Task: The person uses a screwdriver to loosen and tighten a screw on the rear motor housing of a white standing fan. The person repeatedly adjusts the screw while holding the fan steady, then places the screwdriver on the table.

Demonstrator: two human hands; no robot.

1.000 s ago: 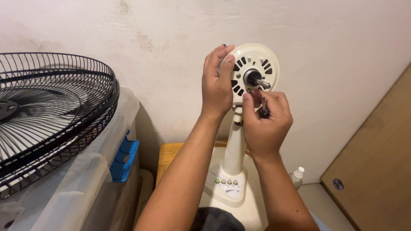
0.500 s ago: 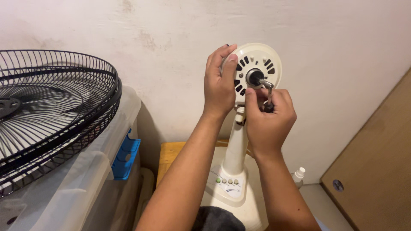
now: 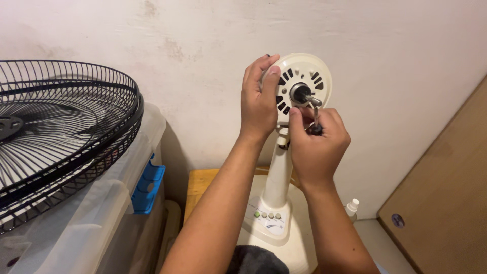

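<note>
A cream pedestal fan stands before me without its grille or blades. Its round motor head [image 3: 309,76] faces me, with dark vents and a dark hub around the metal shaft [image 3: 310,97]. My left hand [image 3: 258,101] grips the left rim of the motor head. My right hand [image 3: 317,142] is closed just below the shaft, pinching a small dark tool [image 3: 316,122] whose tip meets the shaft. The fan's stem [image 3: 279,175] drops to a base with a button panel [image 3: 267,217].
A black wire fan grille [image 3: 61,127] lies on a clear plastic storage bin [image 3: 101,223] with a blue latch [image 3: 147,187] at left. A yellow wooden stool [image 3: 200,185] sits behind the fan. A small white bottle [image 3: 351,208] and a brown board [image 3: 446,203] are at right.
Both hands stay on the motor head; my right hand has shifted only slightly at the shaft. The view has drifted a little.
</note>
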